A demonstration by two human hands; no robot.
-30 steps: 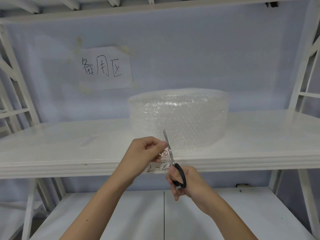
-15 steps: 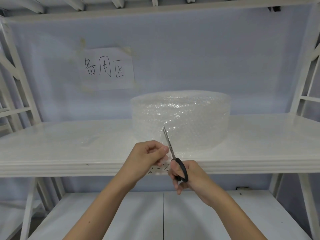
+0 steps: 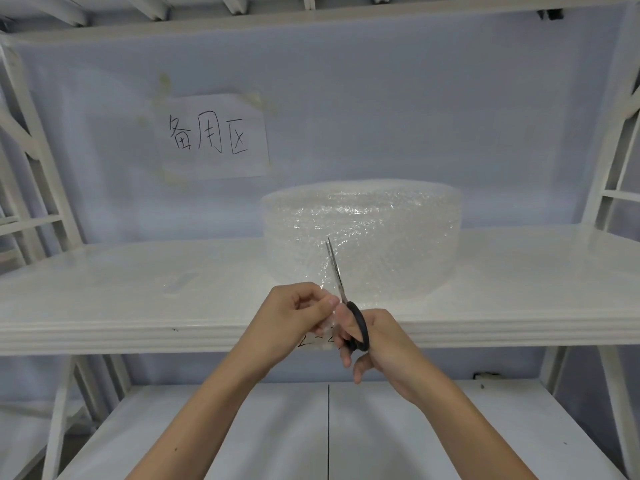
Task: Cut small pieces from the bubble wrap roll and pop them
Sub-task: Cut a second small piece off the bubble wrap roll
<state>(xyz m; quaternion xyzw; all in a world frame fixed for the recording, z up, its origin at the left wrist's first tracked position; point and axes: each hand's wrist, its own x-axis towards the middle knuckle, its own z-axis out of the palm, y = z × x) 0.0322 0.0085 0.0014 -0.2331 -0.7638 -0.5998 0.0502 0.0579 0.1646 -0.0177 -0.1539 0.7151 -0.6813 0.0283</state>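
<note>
On white shelf (image 3: 138, 306): bubble wrap roll (image 3: 363, 233) | lilac wall (image 3: 415, 116), paper sign (image 3: 214, 136) | fingers: left hand (image 3: 294, 317) pinching wrap piece (image 3: 327, 323), right hand (image 3: 377, 344) gripping scissors (image 3: 341, 289)

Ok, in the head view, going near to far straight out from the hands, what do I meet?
Right hand gripping the scissors and left hand pinching a small bubble wrap piece → front edge of the shelf → bubble wrap roll → handwritten paper sign on the back wall.
</note>
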